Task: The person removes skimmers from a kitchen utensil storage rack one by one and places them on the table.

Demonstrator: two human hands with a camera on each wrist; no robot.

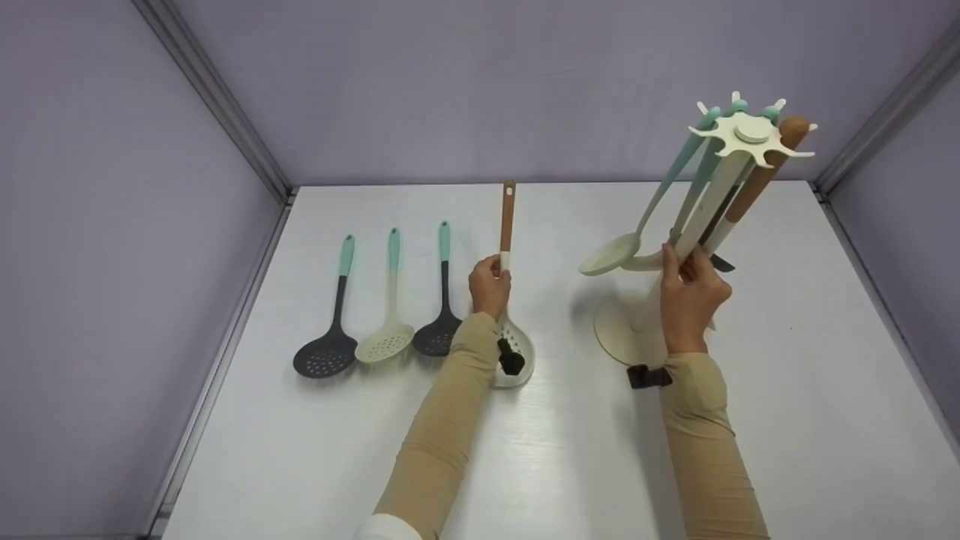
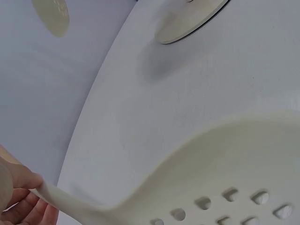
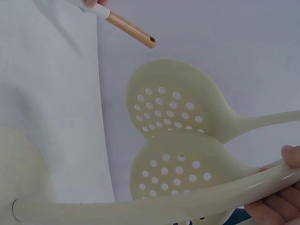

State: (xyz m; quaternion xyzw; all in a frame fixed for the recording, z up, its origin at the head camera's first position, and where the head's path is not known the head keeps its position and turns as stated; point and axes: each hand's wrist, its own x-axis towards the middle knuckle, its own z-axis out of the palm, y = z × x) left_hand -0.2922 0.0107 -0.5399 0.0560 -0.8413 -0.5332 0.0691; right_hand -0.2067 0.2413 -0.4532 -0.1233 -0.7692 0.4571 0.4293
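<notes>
1. Three lilac-grey walls (image 1: 480, 90) with metal-looking corner rails (image 1: 207, 82) bounded the smooth white table (image 1: 570, 457) around the cream utensil stand (image 1: 712, 204).
2. At the stand, your right hand (image 1: 688, 300) curled its fingers snugly round the glossy, rounded post; mint-handled utensils (image 1: 684, 160) and one brown-handled utensil (image 1: 763, 175) hung from its claw-shaped top.
3. Left of the stand, your left hand (image 1: 489, 289) pinched the slotted spoon (image 1: 519, 336) below its wood-toned handle, fingers nearly closed; its broad cream bowl was pierced with holes.
4. Farther left of the stand lay a black skimmer (image 1: 328, 355), a cream skimmer (image 1: 386, 343) and another black skimmer (image 1: 437, 335), all perforated and mint-handled.
</notes>
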